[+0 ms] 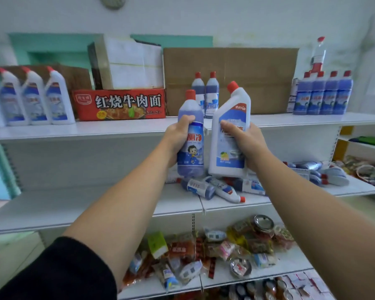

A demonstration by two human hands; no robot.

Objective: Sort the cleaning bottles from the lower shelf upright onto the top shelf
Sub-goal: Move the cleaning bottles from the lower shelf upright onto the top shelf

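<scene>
Head view: in front of and just below the brown carton [230, 68], the left hand [177, 138] grips a round blue bottle [191, 156] around its middle, and the right hand [246, 144] clasps a flat white angled-neck bottle [226, 152] across its label. Both are smooth, stiff plastic with red caps, probably liquid-heavy and slippery, so mid-body holds suit them. More bottles [217, 188] lie tumbled on the lower shelf [95, 204], further beneath the carton.
</scene>
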